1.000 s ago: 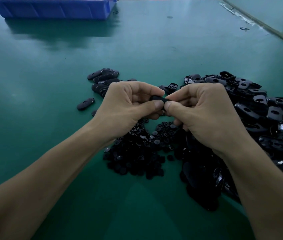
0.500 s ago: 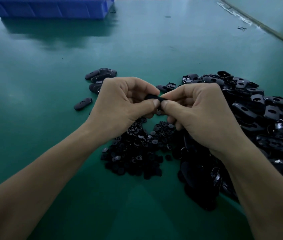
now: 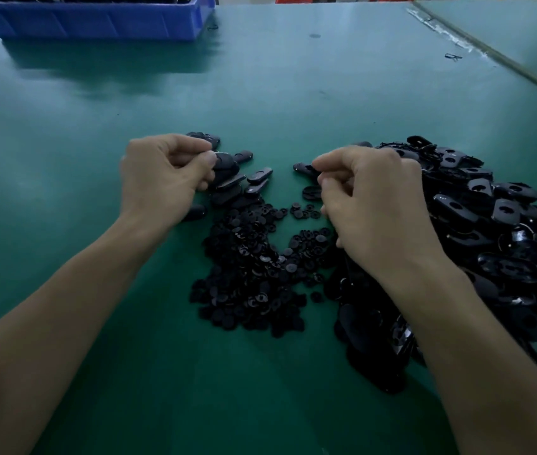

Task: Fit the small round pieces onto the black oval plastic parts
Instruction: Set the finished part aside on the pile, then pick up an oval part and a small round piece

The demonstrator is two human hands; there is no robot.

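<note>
Left fingers (image 3: 204, 160): apart from the right now, pinching oval part (image 3: 226, 160) just above finished heap (image 3: 237, 188).
Right fingers (image 3: 332, 159): curled, grip unclear, beside loose oval (image 3: 303, 168).
Round pieces (image 3: 254, 264): heaped nearer than both.
Meaning: one fit likely done.

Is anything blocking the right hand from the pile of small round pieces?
Nothing visible does: the right hand sits at the edge of the round pieces, which lie loose and uncovered on the table.
</note>
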